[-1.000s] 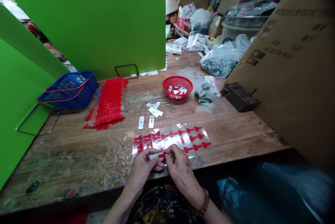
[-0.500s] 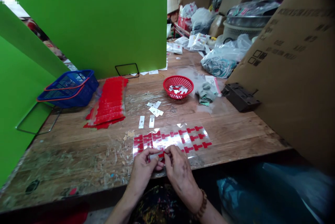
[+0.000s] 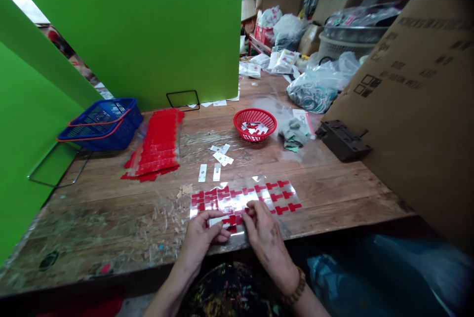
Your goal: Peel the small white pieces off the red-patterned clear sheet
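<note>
Left hand at near table edge, fingers pinching white strip with red sticker. Right hand just right, fingertips pressing on clear sheet of red T-stickers. Farther: two white strips, red basket; far left, red sheet stack, blue basket.

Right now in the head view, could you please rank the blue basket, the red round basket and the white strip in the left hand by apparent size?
1. blue basket, largest.
2. red round basket.
3. white strip pinched in the left hand, smallest, though nearest the camera.
</note>
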Tool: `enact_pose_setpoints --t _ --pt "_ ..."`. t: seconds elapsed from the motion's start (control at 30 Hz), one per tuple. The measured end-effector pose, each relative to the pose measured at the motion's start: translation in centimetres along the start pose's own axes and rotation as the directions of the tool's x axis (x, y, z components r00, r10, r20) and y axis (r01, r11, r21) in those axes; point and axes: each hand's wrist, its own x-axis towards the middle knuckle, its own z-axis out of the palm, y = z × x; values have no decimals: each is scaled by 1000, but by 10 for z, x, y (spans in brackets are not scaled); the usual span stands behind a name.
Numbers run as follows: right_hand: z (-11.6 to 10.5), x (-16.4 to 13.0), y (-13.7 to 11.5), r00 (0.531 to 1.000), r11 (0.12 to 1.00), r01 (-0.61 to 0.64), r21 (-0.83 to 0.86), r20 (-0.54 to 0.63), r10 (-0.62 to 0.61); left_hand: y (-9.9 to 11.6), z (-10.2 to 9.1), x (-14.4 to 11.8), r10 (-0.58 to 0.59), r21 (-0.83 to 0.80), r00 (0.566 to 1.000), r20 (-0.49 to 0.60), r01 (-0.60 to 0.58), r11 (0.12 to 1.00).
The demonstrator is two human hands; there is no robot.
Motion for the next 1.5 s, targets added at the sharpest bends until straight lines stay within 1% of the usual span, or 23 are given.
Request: enact_pose_setpoints --t 0.1,0.23,0.37,0.43,0.53,0.67,0.77,0.9,1.03,1.17,1.27,1.33,1.43,1.5 --pt "-6 5 3 998 989 -57 134 34 53 1 -2 0 -27 -35 1000 6 27 999" --pt "-7 4 -3 977 938 -161 306 185 108 3 -1 -2 -33 -70 999 22 35 997" --pt "1 0 -9 946 876 -240 418 302 116 6 -1 -4 -45 -81 999 27 47 996" --pt "8 -1 -8 937 842 -271 467 329 118 8 -1 -5 -40 -87 999 36 43 995" --pt "16 -2 -5 934 801 -303 517 327 142 10 1 -8 -33 -88 998 50 37 995" --pt "17 0 -4 921 740 -351 574 356 160 13 4 -11 -27 -80 997 70 33 996" --pt "15 1 -4 907 703 -381 601 391 157 14 4 -11 -12 -77 997 79 18 997" --pt "16 0 -3 903 670 -400 625 395 170 14 3 -10 -20 -84 998 62 25 996" --pt "19 0 -1 902 670 -401 625 395 173 15 4 -9 -21 -71 999 45 25 997" --pt "21 1 1 907 681 -399 615 374 194 14 8 -6 -27 -3 1000 15 27 1000" --pt "21 2 3 907 680 -392 619 383 174 10 7 -2 -16 21 1000 26 16 1000" --pt "20 3 5 895 670 -408 620 416 160 6 5 1 0 9 999 52 -1 1000" --pt "18 7 7 860 659 -451 602 489 141 1 2 4 14 -33 996 87 -11 999" --pt "16 12 9 840 687 -455 567 528 120 -1 0 7 16 -66 996 89 -10 998"
